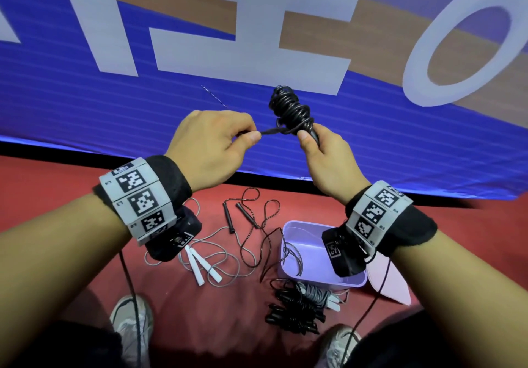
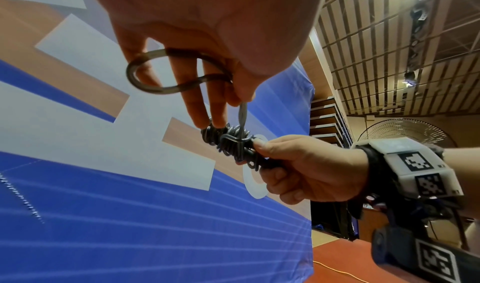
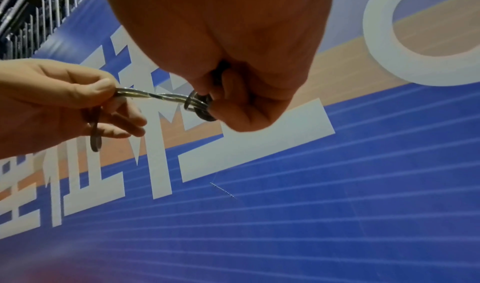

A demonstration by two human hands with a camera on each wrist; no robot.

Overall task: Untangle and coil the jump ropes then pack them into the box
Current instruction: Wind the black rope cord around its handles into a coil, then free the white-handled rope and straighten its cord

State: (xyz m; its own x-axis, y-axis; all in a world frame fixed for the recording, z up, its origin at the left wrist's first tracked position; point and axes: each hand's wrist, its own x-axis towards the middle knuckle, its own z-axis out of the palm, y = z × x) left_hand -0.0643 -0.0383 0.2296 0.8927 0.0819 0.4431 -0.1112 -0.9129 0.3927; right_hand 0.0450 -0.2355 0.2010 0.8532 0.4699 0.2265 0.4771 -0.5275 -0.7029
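R hand (image 1: 323, 162) grips a black plastic jump rope wound into a tight coiled bundle (image 1: 291, 110), fingers clenched round its handle end, thumb pressed on the wraps; bundle stands upright above the fist, held in the air in front of a blue banner w/ large white letters (image 1: 85, 105). L hand (image 1: 208, 145) pinches the rope's doubled free end between thumb & forefinger; that twisted length runs across to the bundle, passing through its wraps. In the L wrist view a loop of the free end (image 2: 155, 72) curls under the L fingers (image 2: 197, 106), whose tips touch the bundle top.

Down on the red floor (image 1: 71, 190): lilac plastic open box (image 1: 303, 253) w/ a thin grey cord hanging over its near wall. Just in front of the box, a pile of coiled black ropes (image 1: 294, 310) and one coiled grey rope w/ white handles (image 1: 320, 293). Left of the box lie a loose black-handled rope (image 1: 243, 219) & a loose grey rope w/ white handles (image 1: 200, 265), cords overlapping. A pale pink lid (image 1: 391, 282) lies right of the box.
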